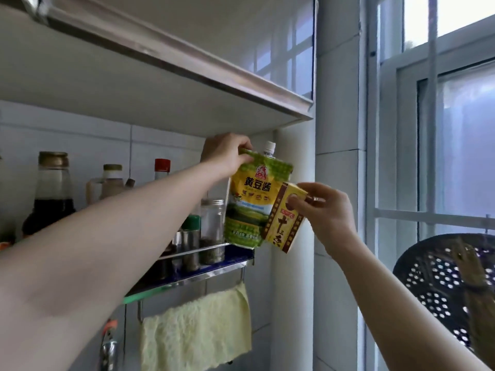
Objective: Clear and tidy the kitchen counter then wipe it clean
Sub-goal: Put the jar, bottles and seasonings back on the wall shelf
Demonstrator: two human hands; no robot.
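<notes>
Yellow-and-green sauce pouch [253,199] with white cap, yellow box [285,218] with brown patterned border, pale yellow cloth [195,333], red-capped bottle [162,168]

Home kitchen: sauce bottles [53,191] on wall shelf [187,277], tiles.

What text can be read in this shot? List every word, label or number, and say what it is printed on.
"黄豆酱": large dark characters on the green and yellow spout pouch, held at its top by the left hand.
"十三香": seemingly, on the yellow and brown box in the right hand; the last character is partly cut off.
Smaller print on both packs, and the bottle labels on the shelf, are too blurred to read.
</notes>
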